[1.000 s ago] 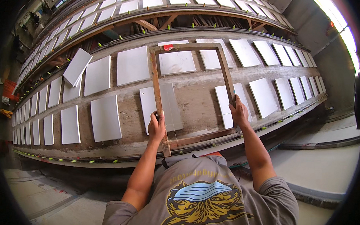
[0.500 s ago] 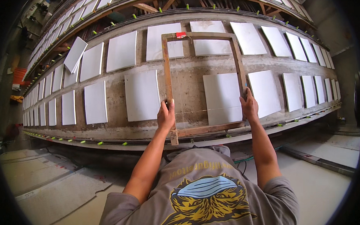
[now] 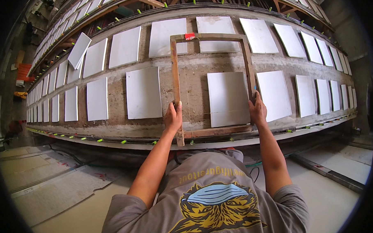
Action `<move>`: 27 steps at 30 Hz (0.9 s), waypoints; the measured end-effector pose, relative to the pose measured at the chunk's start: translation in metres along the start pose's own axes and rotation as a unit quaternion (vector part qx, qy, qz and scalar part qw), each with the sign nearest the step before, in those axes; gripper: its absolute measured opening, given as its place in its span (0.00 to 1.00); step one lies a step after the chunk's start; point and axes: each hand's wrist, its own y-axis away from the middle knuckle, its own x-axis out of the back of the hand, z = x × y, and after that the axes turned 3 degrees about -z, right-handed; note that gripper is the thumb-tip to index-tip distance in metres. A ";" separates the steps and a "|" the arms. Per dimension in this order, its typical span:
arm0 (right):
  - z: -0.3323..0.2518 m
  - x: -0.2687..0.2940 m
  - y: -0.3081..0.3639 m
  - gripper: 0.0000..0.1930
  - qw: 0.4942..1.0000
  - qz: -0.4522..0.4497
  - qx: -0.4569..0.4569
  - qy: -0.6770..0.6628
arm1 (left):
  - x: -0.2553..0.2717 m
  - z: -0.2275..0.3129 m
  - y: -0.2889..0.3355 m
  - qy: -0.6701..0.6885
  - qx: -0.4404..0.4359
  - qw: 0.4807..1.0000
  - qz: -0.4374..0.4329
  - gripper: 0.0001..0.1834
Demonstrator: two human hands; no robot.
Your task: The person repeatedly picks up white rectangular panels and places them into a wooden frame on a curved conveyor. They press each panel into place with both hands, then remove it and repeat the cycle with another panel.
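A rectangular wooden frame [image 3: 175, 75] hangs above a long table, held level by both my hands. Thin strings cross inside it, and a red tag [image 3: 190, 36] sits on its far rail. My left hand [image 3: 173, 116] is closed around the left rail near its lower end. On the opposite rail, my right hand [image 3: 258, 110] grips with the thumb side up. Through the frame I see a white panel [image 3: 227, 94] lying on the table, toward the right rail. Another white panel [image 3: 144, 93] lies left of the frame.
Two long rows of white panels run along the brown, stained table [image 3: 189, 69]. One panel [image 3: 80, 50] at the left rests tilted over another. Green clips [image 3: 123, 141] line the table edges. Farther back stands a second table with panels. Grey sheets [image 3: 53, 191] lie at lower left.
The frame has shifted slightly right relative to the panels, and its right rail now lies nearer the right edge of the panel beneath. Both hands keep their grip.
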 end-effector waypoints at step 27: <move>0.015 0.001 0.006 0.32 1.000 0.019 -0.001 0.021 | -0.023 0.009 0.011 -0.062 0.010 0.998 0.014 0.39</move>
